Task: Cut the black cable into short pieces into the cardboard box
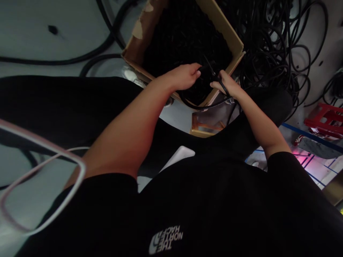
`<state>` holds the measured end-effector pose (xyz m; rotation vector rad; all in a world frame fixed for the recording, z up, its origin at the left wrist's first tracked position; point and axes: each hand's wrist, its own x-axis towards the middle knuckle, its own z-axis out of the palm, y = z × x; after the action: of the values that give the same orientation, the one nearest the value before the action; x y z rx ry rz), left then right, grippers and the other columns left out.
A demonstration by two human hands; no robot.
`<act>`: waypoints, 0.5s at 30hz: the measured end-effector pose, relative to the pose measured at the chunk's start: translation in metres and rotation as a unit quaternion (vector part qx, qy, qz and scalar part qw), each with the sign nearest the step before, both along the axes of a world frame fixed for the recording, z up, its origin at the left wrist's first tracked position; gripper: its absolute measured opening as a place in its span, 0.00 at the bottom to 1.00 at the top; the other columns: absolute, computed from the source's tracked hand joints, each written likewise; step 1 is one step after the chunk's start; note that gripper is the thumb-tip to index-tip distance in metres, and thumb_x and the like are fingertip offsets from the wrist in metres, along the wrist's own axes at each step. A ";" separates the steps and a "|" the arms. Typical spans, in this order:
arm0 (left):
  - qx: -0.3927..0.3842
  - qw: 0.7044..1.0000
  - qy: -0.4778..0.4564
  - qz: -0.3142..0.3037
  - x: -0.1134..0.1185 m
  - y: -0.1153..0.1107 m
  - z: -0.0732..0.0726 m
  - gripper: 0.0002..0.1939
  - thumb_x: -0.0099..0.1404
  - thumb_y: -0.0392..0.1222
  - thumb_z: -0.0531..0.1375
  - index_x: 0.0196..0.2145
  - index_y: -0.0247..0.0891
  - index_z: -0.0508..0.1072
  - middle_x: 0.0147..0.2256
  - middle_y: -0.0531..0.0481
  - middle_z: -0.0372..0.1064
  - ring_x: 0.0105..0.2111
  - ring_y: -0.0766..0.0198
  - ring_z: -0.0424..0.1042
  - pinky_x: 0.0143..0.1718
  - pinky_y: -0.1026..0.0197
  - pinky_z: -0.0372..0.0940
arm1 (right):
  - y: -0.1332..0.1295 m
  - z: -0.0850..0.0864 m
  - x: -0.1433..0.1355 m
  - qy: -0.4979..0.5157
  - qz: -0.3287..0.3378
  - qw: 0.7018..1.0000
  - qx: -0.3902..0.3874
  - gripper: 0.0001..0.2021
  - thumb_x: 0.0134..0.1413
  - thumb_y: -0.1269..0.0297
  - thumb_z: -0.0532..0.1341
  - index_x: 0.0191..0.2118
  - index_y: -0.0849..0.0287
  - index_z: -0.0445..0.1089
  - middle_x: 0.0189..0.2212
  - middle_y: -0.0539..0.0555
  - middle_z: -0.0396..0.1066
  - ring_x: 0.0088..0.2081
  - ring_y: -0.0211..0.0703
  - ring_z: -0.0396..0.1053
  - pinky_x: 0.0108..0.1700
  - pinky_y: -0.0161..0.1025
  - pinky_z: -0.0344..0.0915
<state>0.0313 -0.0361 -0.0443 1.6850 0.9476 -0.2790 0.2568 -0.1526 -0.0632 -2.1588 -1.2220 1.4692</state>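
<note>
My left hand (187,75) is closed around a piece of black cable, over the near part of a cardboard box (235,39). From there the black cable (199,107) bows down past the box's near corner and runs off to the right. My right hand (226,84), just right of the left one, is wrapped around dark-handled scissors (211,67). Their narrow blades point up and left, close to the cable. Many short black pieces (184,35) fill the box. Dim light hides the exact contact between blades and cable.
A large tangle of black cable (268,39) lies right of the box. Thicker black cable (66,60) crosses the floor at left. A red stool (327,119) stands at right, and a wooden piece (205,128) is below the box. A white cord (77,164) loops at lower left.
</note>
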 end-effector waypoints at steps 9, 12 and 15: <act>-0.006 0.999 0.031 0.010 -0.003 0.005 -0.004 0.22 0.87 0.63 0.58 0.56 0.45 0.82 0.39 0.50 0.81 0.65 0.48 0.75 0.70 0.48 0.64 | -0.001 -0.005 0.002 -0.034 0.006 0.999 0.025 0.25 0.64 0.44 0.79 0.42 0.51 0.65 0.35 0.51 0.64 0.46 0.56 0.75 0.50 0.52 0.82; 0.013 0.999 0.031 0.020 -0.006 0.009 -0.007 0.20 0.89 0.57 0.57 0.60 0.42 0.80 0.43 0.49 0.83 0.61 0.51 0.75 0.68 0.48 0.64 | -0.007 -0.005 0.002 -0.022 0.011 1.000 -0.015 0.27 0.66 0.42 0.79 0.41 0.50 0.63 0.31 0.49 0.64 0.40 0.54 0.74 0.43 0.49 0.81; -0.009 0.998 0.013 0.066 -0.009 0.010 -0.006 0.22 0.89 0.57 0.59 0.68 0.40 0.73 0.42 0.53 0.84 0.53 0.56 0.76 0.62 0.50 0.66 | -0.011 -0.003 0.005 0.031 0.011 0.997 -0.066 0.26 0.65 0.46 0.81 0.42 0.49 0.62 0.29 0.47 0.67 0.34 0.49 0.73 0.39 0.46 0.79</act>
<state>0.0227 -0.0257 -0.0503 1.5985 1.0680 -0.2207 0.2614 -0.1637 -0.0661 -2.1724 -1.1604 1.6562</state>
